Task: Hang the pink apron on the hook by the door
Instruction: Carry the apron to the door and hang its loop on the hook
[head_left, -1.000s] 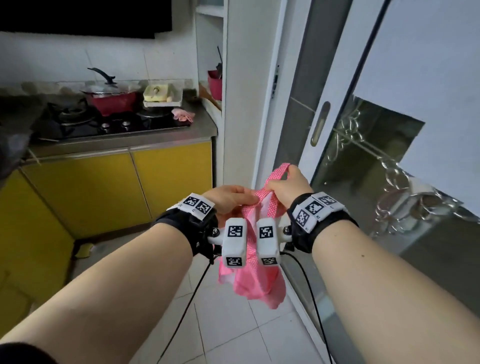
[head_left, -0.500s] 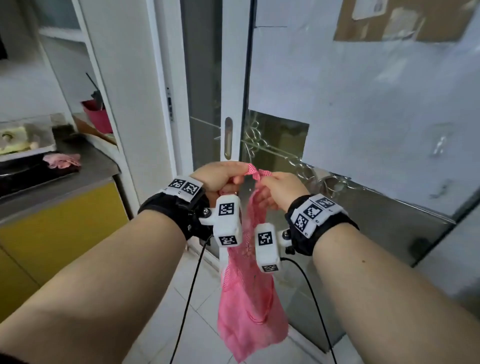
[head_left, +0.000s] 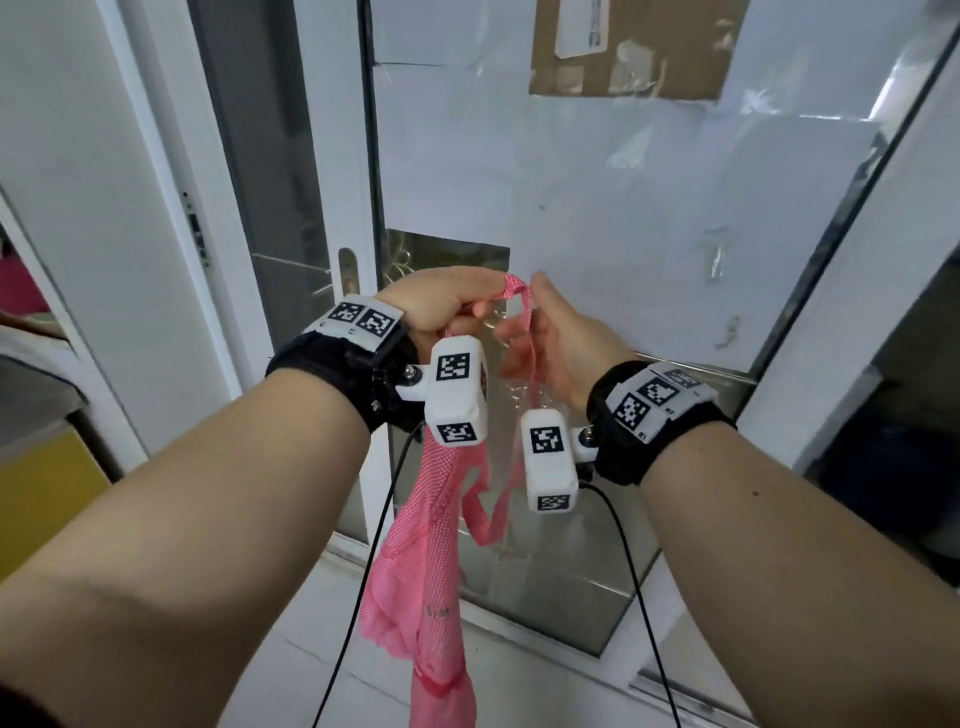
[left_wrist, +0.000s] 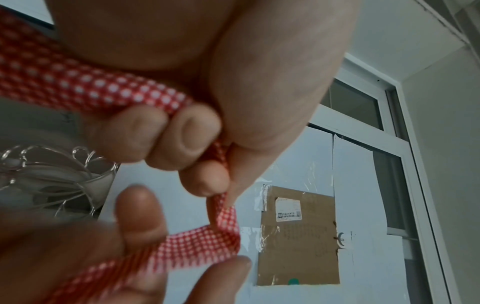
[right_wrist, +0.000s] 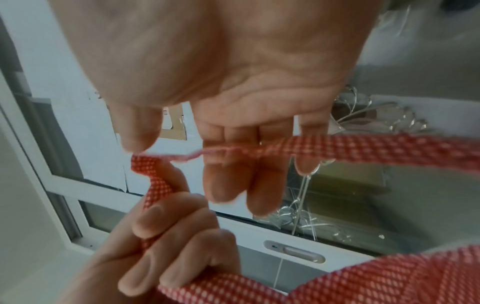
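Pink checked fabric hangs in front of the person, between both forearms: the pink apron (head_left: 431, 566) is bunched and dangles down from the left hand (head_left: 441, 306) toward the tiled floor (head_left: 322, 670). At the far left stand a white door frame (head_left: 156, 208) and a strip of yellow cabinet (head_left: 36, 499). The left hand is raised before the door, knuckles up, fingers curled; in the left wrist view its fingertips (left_wrist: 187, 133) pinch the apron strap (left_wrist: 202, 244) against the thumb, so this hand grips the strap near the top of its loop. The strap peaks just right of that hand and runs down across the right hand (head_left: 556, 343). The right hand is held just beside the left, palm turned toward it, with straight, relaxed fingers (right_wrist: 228, 176); the strap lies across them, touching, without any curl round it. Behind both hands is the glass door (head_left: 597, 208), covered with white sheeting, with a cardboard patch (head_left: 639, 47) taped high on it. In the left wrist view a small hook (left_wrist: 341, 239) shows at the cardboard's right edge, well apart from the strap.
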